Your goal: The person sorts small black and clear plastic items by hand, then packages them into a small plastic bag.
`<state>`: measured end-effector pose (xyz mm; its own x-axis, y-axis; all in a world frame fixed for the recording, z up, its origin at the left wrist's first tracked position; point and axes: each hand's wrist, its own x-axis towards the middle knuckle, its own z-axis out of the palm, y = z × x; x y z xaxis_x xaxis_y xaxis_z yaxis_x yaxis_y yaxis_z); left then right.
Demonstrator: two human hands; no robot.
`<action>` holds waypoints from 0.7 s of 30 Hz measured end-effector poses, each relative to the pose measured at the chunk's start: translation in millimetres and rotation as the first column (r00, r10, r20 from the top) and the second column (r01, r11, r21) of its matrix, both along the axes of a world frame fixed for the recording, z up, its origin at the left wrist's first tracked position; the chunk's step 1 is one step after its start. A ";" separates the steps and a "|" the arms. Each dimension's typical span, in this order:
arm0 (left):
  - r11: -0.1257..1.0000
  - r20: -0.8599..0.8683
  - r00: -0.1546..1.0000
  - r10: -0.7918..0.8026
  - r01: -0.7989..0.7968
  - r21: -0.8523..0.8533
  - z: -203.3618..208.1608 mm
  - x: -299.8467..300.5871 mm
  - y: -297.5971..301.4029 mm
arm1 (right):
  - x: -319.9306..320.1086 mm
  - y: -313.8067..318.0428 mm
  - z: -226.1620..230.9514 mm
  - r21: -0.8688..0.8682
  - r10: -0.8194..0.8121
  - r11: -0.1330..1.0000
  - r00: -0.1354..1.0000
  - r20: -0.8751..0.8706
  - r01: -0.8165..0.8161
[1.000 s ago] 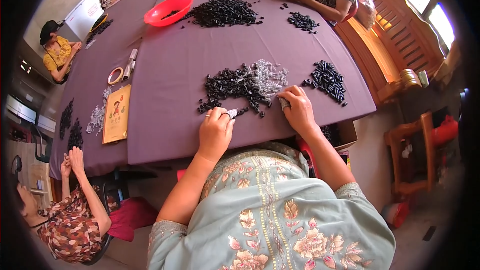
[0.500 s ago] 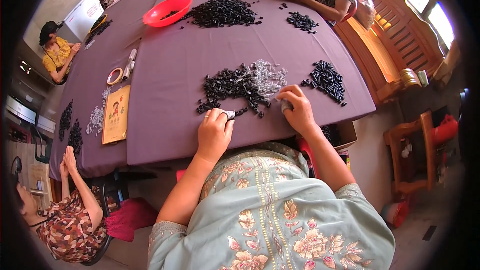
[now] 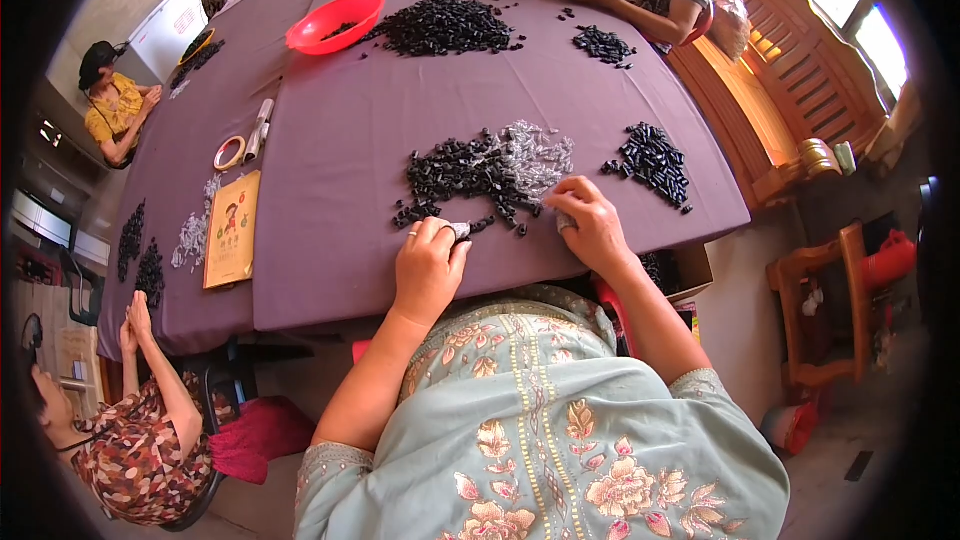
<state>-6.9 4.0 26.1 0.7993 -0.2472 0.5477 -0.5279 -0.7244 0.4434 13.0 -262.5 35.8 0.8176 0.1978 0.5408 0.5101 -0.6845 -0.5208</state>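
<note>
My left hand (image 3: 430,258) rests at the near table edge with its fingers curled closed, grey wrapping on one fingertip. Small black pieces (image 3: 483,225) lie right beside those fingertips; whether one is pinched I cannot tell. My right hand (image 3: 590,224) is pinched closed at the near side of a heap of small clear plastic pieces (image 3: 535,155), and it too has a grey-wrapped finger. Whatever is between its fingertips is too small to make out. Joined to the clear heap on its left is a heap of short black tubular pieces (image 3: 450,172). A separate black pile (image 3: 652,165) lies beyond my right hand.
A purple cloth (image 3: 330,190) covers the table. Farther off are a large black heap (image 3: 445,25), a red bowl (image 3: 336,24) and a tape roll (image 3: 229,153). A yellow booklet (image 3: 232,230) lies left. Several people sit around the table; a wooden bench (image 3: 800,70) stands right.
My right hand has shifted slightly left and nearer the table edge, its fingers turned down more beside the clear pieces. My left hand has hardly moved.
</note>
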 end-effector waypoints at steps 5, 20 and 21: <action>1.000 0.000 1.000 -0.005 0.005 0.001 0.7 0.1 -0.6 | 0.6 -0.1 -4.1 -0.209 -0.124 0.970 0.992 0.029 0.127; 0.998 0.036 0.999 -0.004 0.002 0.056 -2.8 3.1 0.8 | 4.9 -0.9 -10.1 -0.108 -0.182 0.978 0.983 -0.015 0.179; 0.999 0.031 1.000 0.000 -0.002 0.054 -3.1 2.9 0.9 | 4.0 -1.1 -10.1 -0.108 -0.180 0.978 0.984 -0.015 0.178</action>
